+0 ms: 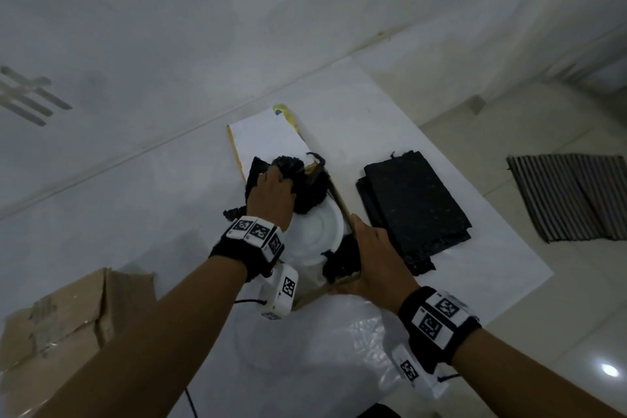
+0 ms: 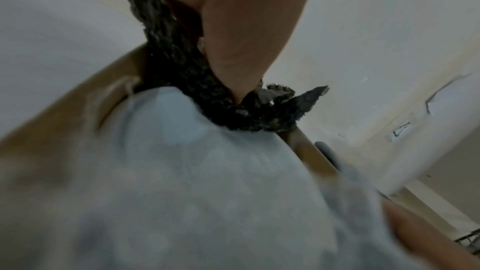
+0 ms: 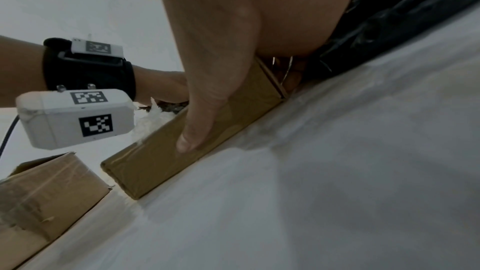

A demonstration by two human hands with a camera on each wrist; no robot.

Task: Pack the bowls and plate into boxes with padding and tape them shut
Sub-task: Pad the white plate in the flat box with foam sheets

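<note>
A shallow cardboard box (image 1: 342, 205) lies open on a white sheet, its white lid flap (image 1: 268, 137) folded back. Inside it a white plate (image 1: 319, 231) lies flat with crumpled black padding (image 1: 310, 192) along its far and near sides. My left hand (image 1: 273, 190) grips the far wad of padding over the plate's far edge. In the left wrist view the fingers (image 2: 246, 38) clutch the padding (image 2: 176, 69) just above the plate (image 2: 207, 171). My right hand (image 1: 369, 248) clasps the box's near right corner, thumb (image 3: 197, 126) flat on the front wall of the box (image 3: 155, 163).
A stack of flat black padding sheets (image 1: 414, 207) lies right of the box. A second, taped cardboard box (image 1: 57, 326) stands at the near left. Clear plastic film (image 1: 339, 343) lies in front of me. A striped mat (image 1: 570, 197) is on the floor at right.
</note>
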